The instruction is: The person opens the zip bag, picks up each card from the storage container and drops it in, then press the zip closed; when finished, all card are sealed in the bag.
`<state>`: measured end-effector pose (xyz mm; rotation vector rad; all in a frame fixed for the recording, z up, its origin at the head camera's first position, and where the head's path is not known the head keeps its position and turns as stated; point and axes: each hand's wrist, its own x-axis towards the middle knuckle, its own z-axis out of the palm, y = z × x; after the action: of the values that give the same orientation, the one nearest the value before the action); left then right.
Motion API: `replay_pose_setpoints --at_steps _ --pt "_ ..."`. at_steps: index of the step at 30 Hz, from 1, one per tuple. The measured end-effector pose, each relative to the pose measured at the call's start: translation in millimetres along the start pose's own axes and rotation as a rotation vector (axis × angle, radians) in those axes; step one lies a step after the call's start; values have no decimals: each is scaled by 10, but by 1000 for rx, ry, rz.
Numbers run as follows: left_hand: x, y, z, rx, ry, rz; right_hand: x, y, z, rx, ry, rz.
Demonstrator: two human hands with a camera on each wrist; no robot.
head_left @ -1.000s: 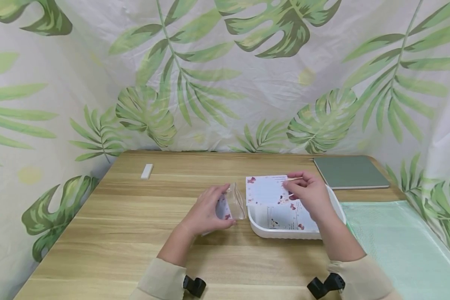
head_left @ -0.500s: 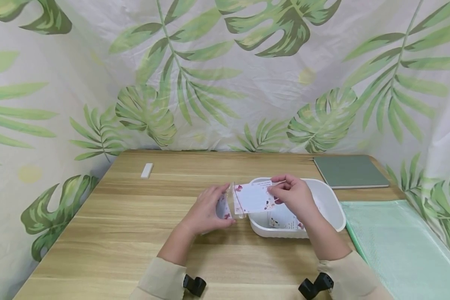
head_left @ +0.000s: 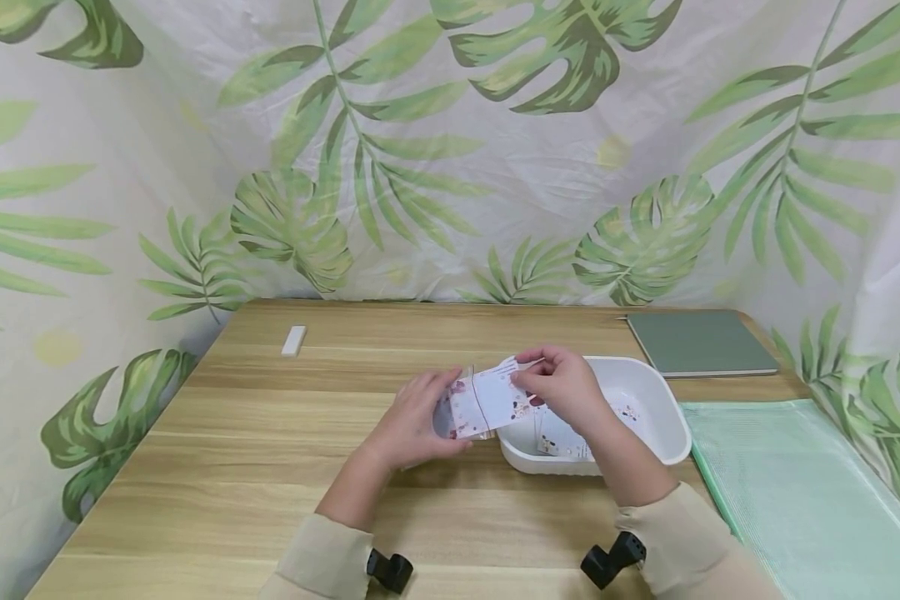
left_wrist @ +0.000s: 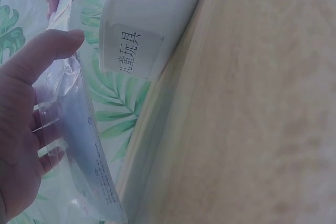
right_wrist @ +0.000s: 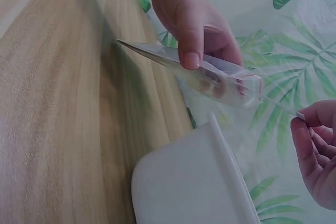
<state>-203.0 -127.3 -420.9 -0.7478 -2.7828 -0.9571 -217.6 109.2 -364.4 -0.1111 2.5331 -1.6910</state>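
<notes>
My left hand point(head_left: 412, 421) grips a clear zip bag point(right_wrist: 215, 80) between thumb and fingers, its mouth facing right. Printed paper sits inside the bag, partly covered by the hand. With thumb and fingertips, my right hand point(head_left: 566, 387) pinches the right end of a white card point(head_left: 502, 402) with small reddish and brown prints. The card's left part is inside the bag mouth, behind the red zip line, and its right part sticks out. Right of the bag stands a white plastic basin point(head_left: 656, 404), with more printed cards point(head_left: 561, 437) lying in it, partly hidden by the right forearm.
A small white block point(head_left: 294, 341) lies at the back left of the wooden table point(head_left: 232, 467). At the back right is a grey-green notebook point(head_left: 701, 343), with a pale green mesh pouch point(head_left: 802, 475) in front of it. The basin's side bears a printed label point(left_wrist: 137, 51).
My right hand has moved left with the card, from above the basin into the mouth of the bag. The left hand has kept its hold on the bag in the same place.
</notes>
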Motion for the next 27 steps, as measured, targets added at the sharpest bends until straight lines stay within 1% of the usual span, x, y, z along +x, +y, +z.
replay_pose_setpoints --at_steps 4,7,11,13,19,27 --pt "0 -7 1 1 -2 11 29 16 97 -5 -23 11" --pt "3 -12 1 3 1 17 35 48 139 4 -63 8" --pt "7 -16 -4 7 10 17 19 99 160 31 -139 -33" --pt "8 -20 -6 12 12 13 4 118 169 51 -159 -53" --pt "0 -21 -13 12 7 -10 -18 149 249 75 -166 -69" --pt "-6 -11 -17 -2 5 -14 -13 191 367 16 -148 -90"
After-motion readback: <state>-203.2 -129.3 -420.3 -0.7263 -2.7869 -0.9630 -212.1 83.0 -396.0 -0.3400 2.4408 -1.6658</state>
